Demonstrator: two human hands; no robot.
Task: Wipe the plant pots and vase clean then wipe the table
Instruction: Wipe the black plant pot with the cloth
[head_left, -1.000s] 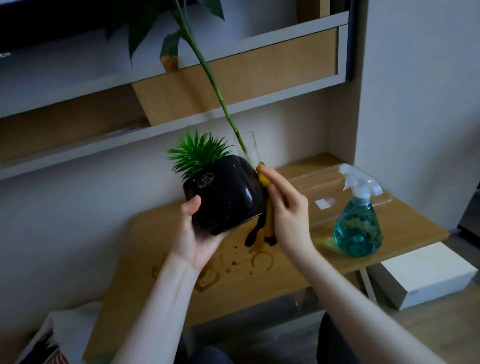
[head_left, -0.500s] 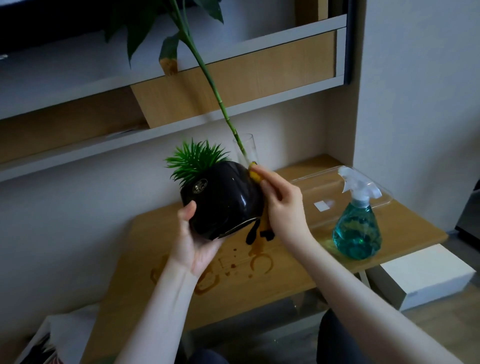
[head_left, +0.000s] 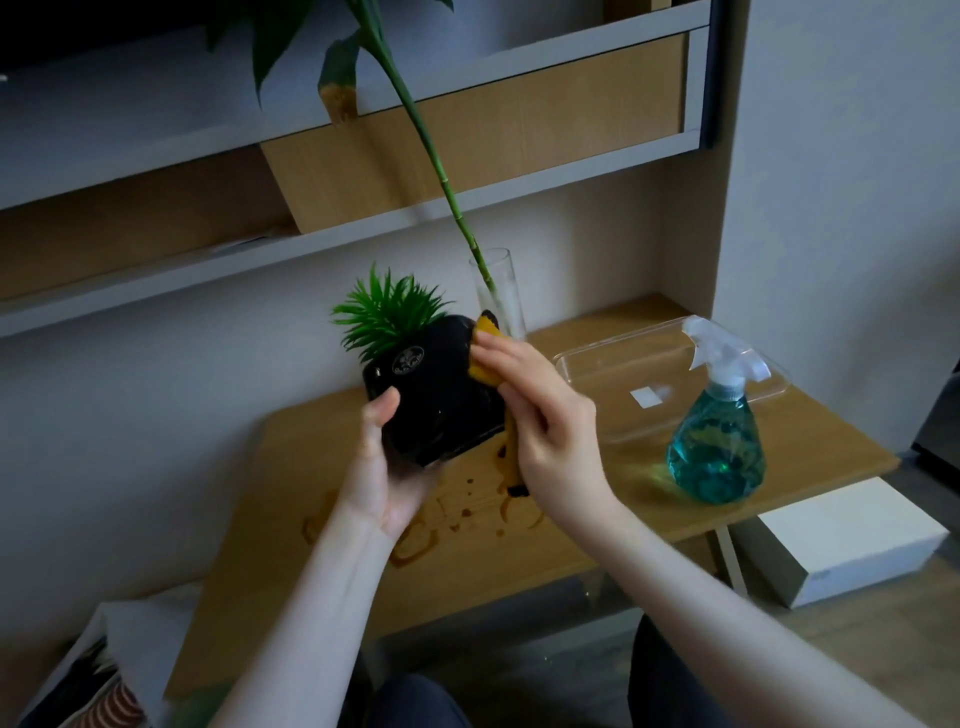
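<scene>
Black pot (head_left: 436, 395) with spiky green plant (head_left: 387, 312), lifted above the table (head_left: 597, 499) and tilted toward the camera, round emblem facing up. Cradled from below and the left by the left hand (head_left: 387, 467): thumb up the near face, palm under the bottom edge, a snug grip round the pot. Pressed to the pot's upper right side, a yellow cloth (head_left: 485, 353) with dark trim, pinched under the fingers of the right hand (head_left: 545, 421); a loose end of it dangling below the pot beside the wrist. Just behind, a clear glass vase (head_left: 498, 296) standing at the back of the table with a long green stem (head_left: 431, 150) leaning up to the left. On the wooden top beneath the pot, brown ring stains and drips (head_left: 467, 514). Farther right, a clear plastic tray (head_left: 623, 374) and, in front of it, a spray bottle (head_left: 717, 441) of blue-green liquid. Above, grey and wood wall shelves (head_left: 467, 140). On the floor at right, a white box (head_left: 841, 540).
</scene>
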